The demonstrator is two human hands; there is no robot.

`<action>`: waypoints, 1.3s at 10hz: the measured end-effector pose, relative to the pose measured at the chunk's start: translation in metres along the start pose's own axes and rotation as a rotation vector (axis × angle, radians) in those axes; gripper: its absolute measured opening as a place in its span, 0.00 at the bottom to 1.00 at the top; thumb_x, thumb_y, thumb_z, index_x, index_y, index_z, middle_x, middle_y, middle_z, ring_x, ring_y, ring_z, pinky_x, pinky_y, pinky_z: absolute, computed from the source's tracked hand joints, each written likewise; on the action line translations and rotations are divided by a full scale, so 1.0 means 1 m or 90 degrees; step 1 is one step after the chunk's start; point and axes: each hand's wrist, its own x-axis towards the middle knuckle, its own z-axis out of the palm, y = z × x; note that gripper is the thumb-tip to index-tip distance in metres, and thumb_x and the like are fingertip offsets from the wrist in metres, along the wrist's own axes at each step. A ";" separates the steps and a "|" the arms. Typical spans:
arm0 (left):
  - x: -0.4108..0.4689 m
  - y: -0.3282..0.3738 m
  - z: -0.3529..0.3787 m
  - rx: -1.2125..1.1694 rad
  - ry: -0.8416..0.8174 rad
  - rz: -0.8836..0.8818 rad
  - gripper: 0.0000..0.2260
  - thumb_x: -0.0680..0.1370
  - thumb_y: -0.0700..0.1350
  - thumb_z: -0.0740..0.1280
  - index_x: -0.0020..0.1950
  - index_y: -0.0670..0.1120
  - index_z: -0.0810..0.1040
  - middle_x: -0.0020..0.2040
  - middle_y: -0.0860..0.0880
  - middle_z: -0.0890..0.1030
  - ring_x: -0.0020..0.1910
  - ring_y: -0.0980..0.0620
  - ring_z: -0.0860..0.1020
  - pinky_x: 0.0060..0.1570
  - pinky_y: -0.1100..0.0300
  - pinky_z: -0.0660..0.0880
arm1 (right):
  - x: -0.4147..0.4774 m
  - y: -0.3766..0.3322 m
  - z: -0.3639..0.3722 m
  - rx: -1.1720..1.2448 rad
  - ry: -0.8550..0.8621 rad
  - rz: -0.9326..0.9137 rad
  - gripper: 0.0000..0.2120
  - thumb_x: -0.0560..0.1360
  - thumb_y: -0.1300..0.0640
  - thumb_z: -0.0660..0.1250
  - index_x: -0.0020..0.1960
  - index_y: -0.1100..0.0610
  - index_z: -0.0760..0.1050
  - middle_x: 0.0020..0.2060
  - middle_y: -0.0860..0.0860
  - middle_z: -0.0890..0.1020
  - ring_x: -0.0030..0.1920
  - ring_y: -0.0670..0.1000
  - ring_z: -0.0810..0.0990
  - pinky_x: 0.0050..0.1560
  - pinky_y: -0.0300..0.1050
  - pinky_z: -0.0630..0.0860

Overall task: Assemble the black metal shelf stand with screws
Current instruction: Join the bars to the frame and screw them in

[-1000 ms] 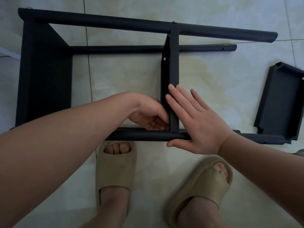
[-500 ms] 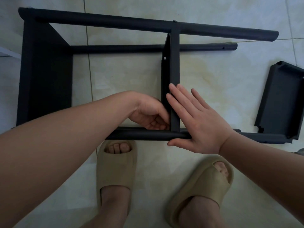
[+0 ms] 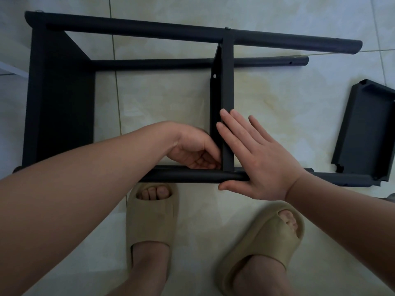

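Observation:
The black metal shelf stand (image 3: 59, 103) lies on its side on the tiled floor, its tubes running left to right. A middle shelf (image 3: 227, 82) spans from the far tube (image 3: 149, 30) to the near tube (image 3: 188, 176). My left hand (image 3: 192, 148) reaches inside the frame, fingers curled at the corner where this shelf meets the near tube; what they hold is hidden. My right hand (image 3: 256, 163) lies flat with straight fingers, pressing on the shelf's edge and the near tube. A screw head (image 3: 214, 76) shows on the shelf's flange.
A loose black shelf panel (image 3: 365, 133) leans on the near tube's right end. My feet in beige sandals (image 3: 151, 214) (image 3: 267, 238) stand just in front of the stand. A white edge (image 3: 12, 69) shows at the far left.

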 end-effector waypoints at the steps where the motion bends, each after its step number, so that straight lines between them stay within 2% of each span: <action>1: 0.001 0.000 0.000 0.021 -0.006 0.003 0.13 0.78 0.36 0.67 0.37 0.47 0.85 0.37 0.50 0.81 0.34 0.57 0.78 0.38 0.66 0.75 | 0.000 0.000 0.000 0.000 0.001 -0.001 0.51 0.76 0.27 0.58 0.81 0.64 0.52 0.82 0.60 0.51 0.82 0.59 0.48 0.79 0.65 0.54; 2: 0.001 0.000 0.001 0.033 -0.003 0.005 0.10 0.78 0.35 0.66 0.40 0.45 0.83 0.35 0.50 0.80 0.33 0.57 0.77 0.35 0.66 0.75 | 0.000 0.001 0.000 0.001 0.001 0.001 0.51 0.76 0.27 0.58 0.81 0.64 0.53 0.82 0.60 0.51 0.82 0.59 0.48 0.79 0.65 0.55; 4: 0.000 0.000 -0.001 0.003 -0.008 0.003 0.12 0.78 0.34 0.65 0.39 0.45 0.84 0.38 0.48 0.81 0.36 0.55 0.78 0.40 0.65 0.75 | 0.000 0.000 0.001 0.001 -0.002 0.000 0.51 0.76 0.27 0.58 0.82 0.64 0.52 0.82 0.60 0.51 0.82 0.59 0.48 0.79 0.65 0.55; 5: -0.001 0.001 -0.001 0.027 -0.008 -0.008 0.12 0.78 0.38 0.65 0.39 0.46 0.84 0.36 0.50 0.81 0.34 0.57 0.77 0.36 0.67 0.75 | 0.001 0.000 0.000 -0.001 -0.004 0.002 0.51 0.76 0.27 0.58 0.82 0.64 0.52 0.82 0.60 0.51 0.82 0.59 0.48 0.78 0.65 0.55; 7: -0.001 0.004 0.000 0.058 0.005 -0.001 0.07 0.78 0.35 0.65 0.44 0.44 0.81 0.35 0.50 0.80 0.33 0.56 0.76 0.35 0.66 0.74 | 0.001 0.000 -0.002 -0.001 -0.008 0.004 0.51 0.76 0.27 0.58 0.81 0.64 0.53 0.82 0.60 0.51 0.82 0.59 0.47 0.79 0.65 0.54; 8: -0.001 0.005 0.000 0.054 0.006 -0.007 0.09 0.78 0.35 0.66 0.41 0.44 0.82 0.35 0.49 0.81 0.32 0.56 0.75 0.35 0.66 0.74 | 0.000 -0.001 -0.002 0.001 -0.008 0.004 0.51 0.76 0.27 0.58 0.81 0.64 0.53 0.82 0.60 0.51 0.82 0.59 0.48 0.79 0.64 0.55; 10: -0.005 0.009 -0.004 0.125 -0.001 -0.030 0.06 0.78 0.41 0.66 0.46 0.47 0.83 0.40 0.52 0.82 0.37 0.55 0.76 0.40 0.63 0.71 | 0.001 0.000 0.000 0.003 -0.001 0.002 0.51 0.76 0.27 0.58 0.81 0.64 0.53 0.82 0.60 0.51 0.82 0.59 0.48 0.79 0.65 0.55; 12: -0.001 0.011 -0.001 0.176 0.032 -0.017 0.06 0.78 0.38 0.68 0.45 0.47 0.81 0.36 0.52 0.81 0.34 0.56 0.75 0.37 0.64 0.70 | 0.001 0.000 0.001 0.002 0.005 0.001 0.51 0.76 0.27 0.58 0.82 0.64 0.52 0.82 0.60 0.51 0.82 0.59 0.48 0.79 0.64 0.54; 13: -0.002 0.012 -0.001 0.152 0.018 -0.023 0.06 0.78 0.36 0.67 0.46 0.45 0.81 0.36 0.51 0.81 0.36 0.55 0.76 0.40 0.63 0.70 | 0.000 0.001 0.001 0.000 0.002 0.001 0.51 0.76 0.27 0.59 0.82 0.64 0.52 0.82 0.60 0.51 0.82 0.59 0.48 0.79 0.64 0.54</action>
